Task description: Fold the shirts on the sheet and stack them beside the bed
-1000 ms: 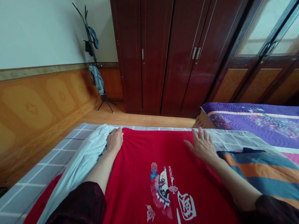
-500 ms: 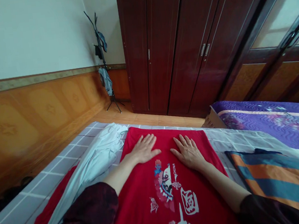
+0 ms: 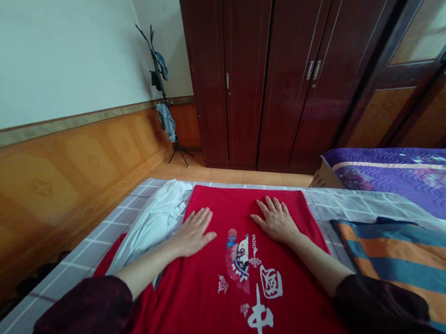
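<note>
A red T-shirt [image 3: 238, 314] with a printed mask, white characters and the word CHINA lies spread on the bed. My left hand [image 3: 195, 232] rests flat on its left part, fingers stretched out. My right hand [image 3: 277, 221] lies palm down on the upper right part, its fingers spread. Neither hand grips the cloth. Beside my left forearm is a crumpled pale, whitish garment [image 3: 152, 217], partly hidden under the arm and the red fabric. To the right of my right arm lies a folded garment with blue and orange stripes [image 3: 411, 258].
The bed has a grey checked sheet [image 3: 102, 230]. A purple quilted cover [image 3: 398, 170] lies at the right. Beyond the bed stand a dark red wardrobe [image 3: 261, 72] and a coat rack [image 3: 165, 93] with clothes hanging. Dark items, perhaps shoes, sit on the floor at left.
My left hand has slid left and slightly down across the T-shirt, and its fingers now angle rightward. My right hand stays on the upper right part. The view has shifted slightly.
</note>
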### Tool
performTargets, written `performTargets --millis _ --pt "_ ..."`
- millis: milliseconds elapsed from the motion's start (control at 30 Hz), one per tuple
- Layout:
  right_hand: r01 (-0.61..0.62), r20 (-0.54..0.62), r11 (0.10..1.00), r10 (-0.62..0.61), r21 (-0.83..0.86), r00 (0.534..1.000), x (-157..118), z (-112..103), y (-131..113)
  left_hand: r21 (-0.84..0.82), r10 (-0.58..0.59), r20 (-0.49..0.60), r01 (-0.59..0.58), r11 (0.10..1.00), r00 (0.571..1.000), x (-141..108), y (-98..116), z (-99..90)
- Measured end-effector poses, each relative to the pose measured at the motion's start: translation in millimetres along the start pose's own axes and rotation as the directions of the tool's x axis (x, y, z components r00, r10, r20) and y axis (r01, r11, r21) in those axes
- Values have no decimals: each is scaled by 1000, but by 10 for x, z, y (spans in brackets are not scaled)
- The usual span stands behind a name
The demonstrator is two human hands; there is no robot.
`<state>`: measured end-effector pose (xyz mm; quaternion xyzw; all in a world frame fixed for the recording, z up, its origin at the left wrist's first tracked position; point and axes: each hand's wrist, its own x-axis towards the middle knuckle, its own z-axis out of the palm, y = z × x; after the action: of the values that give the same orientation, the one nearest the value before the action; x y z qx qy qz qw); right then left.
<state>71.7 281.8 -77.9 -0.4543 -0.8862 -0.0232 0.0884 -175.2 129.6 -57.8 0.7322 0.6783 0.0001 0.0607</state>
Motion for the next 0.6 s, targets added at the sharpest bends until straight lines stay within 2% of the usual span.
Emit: performTargets --millis 67,100,133,233,267,367,400,433,500,600 --pt "-4 3 1000 4 11 1000 -3 -7 -9 56 -235 -70 239 969 969 -122 -189 -11" --pt "-4 4 1000 4 14 1000 -5 -9 -15 68 -271 -104 279 958 957 -195 -228 -1" --pt "-4 5 1000 4 15 1000 -9 -10 -20 70 -241 -119 250 966 963 -277 -227 24" --pt "0 5 1000 0 16 1000 -23 -20 -23 47 -42 -95 46 998 995 -560 -103 130" --pt "2 5 1000 -2 16 1000 -26 -29 -18 46 -59 -87 63 997 994 -649 -65 150" --pt "2 14 1000 -2 16 1000 -19 -83 -1 60 -273 -125 282 958 954 -851 -7 110" --pt "-2 21 1000 2 16 1000 -16 -112 -10 59 -284 -136 294 954 949 -890 24 72" --pt "-10 29 1000 10 17 1000 -19 -145 -38 54 -251 -143 261 964 957 -914 77 32" --pt "-42 46 999 41 20 998 -64 -215 -172 31 -115 -148 121 992 982 -915 259 -21" --pt "-32 60 999 30 35 998 -267 -290 -539 -16 8 -139 -11 1000 990 -846 597 22"
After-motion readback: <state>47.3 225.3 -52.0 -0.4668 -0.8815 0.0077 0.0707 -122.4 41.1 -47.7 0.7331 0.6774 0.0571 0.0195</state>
